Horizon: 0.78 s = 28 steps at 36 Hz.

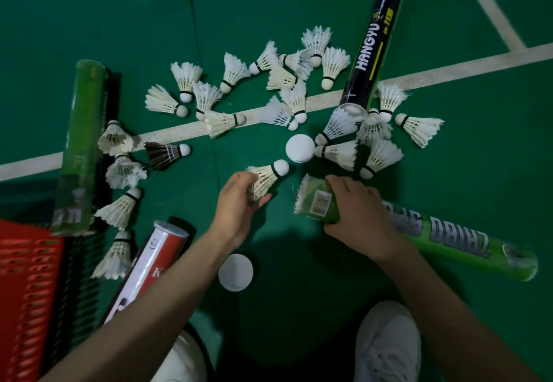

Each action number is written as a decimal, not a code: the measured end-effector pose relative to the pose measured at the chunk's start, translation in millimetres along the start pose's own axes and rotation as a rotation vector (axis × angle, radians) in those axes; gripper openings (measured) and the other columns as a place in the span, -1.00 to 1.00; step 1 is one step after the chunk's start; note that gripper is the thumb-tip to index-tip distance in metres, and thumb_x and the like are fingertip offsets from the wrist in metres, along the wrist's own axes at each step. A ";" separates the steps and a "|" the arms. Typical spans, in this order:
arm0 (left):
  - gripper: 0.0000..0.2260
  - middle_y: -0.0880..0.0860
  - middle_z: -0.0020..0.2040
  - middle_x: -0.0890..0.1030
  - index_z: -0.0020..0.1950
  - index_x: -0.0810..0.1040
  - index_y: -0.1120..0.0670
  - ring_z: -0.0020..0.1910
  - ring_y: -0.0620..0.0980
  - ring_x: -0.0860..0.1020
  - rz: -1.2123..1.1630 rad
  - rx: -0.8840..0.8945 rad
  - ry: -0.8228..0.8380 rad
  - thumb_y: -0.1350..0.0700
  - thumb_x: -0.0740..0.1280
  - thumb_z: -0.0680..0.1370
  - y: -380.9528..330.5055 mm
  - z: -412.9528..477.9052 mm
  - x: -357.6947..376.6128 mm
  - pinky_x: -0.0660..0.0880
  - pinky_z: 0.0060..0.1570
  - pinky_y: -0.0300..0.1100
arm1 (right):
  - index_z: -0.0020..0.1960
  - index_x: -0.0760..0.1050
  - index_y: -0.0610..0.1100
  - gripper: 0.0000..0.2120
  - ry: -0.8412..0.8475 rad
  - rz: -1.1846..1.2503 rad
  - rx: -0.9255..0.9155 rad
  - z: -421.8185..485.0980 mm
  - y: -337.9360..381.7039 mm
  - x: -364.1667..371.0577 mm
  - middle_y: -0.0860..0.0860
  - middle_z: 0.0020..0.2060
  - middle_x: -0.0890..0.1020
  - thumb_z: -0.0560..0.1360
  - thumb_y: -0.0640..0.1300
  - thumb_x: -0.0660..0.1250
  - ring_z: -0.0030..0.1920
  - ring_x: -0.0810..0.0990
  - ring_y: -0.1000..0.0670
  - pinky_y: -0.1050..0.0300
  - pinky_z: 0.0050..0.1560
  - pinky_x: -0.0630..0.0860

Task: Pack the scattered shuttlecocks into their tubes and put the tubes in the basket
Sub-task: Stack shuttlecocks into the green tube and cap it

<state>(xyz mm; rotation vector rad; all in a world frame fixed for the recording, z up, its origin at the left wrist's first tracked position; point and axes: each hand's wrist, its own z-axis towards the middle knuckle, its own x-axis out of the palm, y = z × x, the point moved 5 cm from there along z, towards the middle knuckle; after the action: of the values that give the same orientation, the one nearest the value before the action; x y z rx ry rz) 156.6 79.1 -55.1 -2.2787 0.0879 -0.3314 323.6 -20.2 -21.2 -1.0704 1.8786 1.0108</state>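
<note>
Green court floor [299, 7]: left hand [239, 202] pinches a shuttlecock [266, 176], right hand [356, 214] wraps the green tube [434, 235]; best slid in cork first, feathers nested.

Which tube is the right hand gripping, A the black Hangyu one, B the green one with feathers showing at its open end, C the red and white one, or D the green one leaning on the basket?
B: the right hand wraps the green tube lying on the floor, white feathers poking from its open end.
</note>
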 end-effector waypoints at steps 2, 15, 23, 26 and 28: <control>-0.84 0.04 -0.24 0.52 -0.21 0.42 0.11 -0.22 -0.07 0.47 0.056 0.074 -0.021 0.28 0.21 0.56 -7.0 -1.9 -5.8 0.48 -0.03 -0.12 | 0.49 0.03 -0.07 -0.17 0.007 0.008 -0.012 -0.2 8.7 0.8 -0.04 0.38 0.30 0.38 0.05 0.40 0.36 0.30 -0.08 -0.02 0.33 0.24; -0.76 -0.01 -0.13 0.58 -0.11 0.54 -0.03 -0.13 0.03 0.50 0.460 0.400 0.101 -0.16 0.41 0.38 -39.4 -28.9 -23.8 0.45 0.11 0.17 | 0.50 0.02 -0.05 -0.16 -0.046 0.038 -0.088 2.3 44.3 -11.8 -0.01 0.39 0.29 0.38 0.06 0.40 0.37 0.27 -0.04 0.02 0.34 0.19; -0.69 -0.04 -0.05 0.58 0.06 0.46 -0.05 -0.06 0.02 0.56 0.352 0.375 0.121 -0.06 0.47 0.40 -45.6 -40.2 -31.8 0.49 0.12 0.04 | 0.50 0.06 -0.04 -0.17 -0.070 0.064 -0.122 -3.3 55.1 -13.6 0.00 0.38 0.31 0.36 0.04 0.41 0.36 0.28 -0.04 0.03 0.33 0.18; -0.73 -0.19 -0.06 0.60 0.17 0.43 -0.02 -0.07 -0.15 0.56 0.346 0.354 0.212 0.16 0.37 0.51 -39.1 -50.0 -25.2 0.50 0.08 -0.06 | 0.49 0.11 -0.06 -0.17 -0.108 0.096 -0.149 -5.9 64.6 -19.6 -0.03 0.36 0.34 0.34 0.00 0.44 0.33 0.32 -0.07 0.01 0.31 0.20; -0.68 -0.18 0.15 0.56 0.29 0.38 -0.12 0.12 -0.20 0.53 0.400 0.372 0.231 0.11 0.30 0.57 -35.0 -56.7 -22.8 0.46 0.19 -0.10 | 0.48 0.14 -0.08 -0.17 -0.126 0.114 -0.171 -6.9 71.5 -22.5 -0.04 0.35 0.36 0.32 -0.01 0.45 0.32 0.34 -0.09 -0.01 0.30 0.21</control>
<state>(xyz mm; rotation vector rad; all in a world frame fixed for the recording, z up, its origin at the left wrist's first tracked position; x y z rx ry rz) 118.0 65.1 2.2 -1.7974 0.5468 -0.3624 266.4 5.3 20.4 -0.9793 1.7924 1.2947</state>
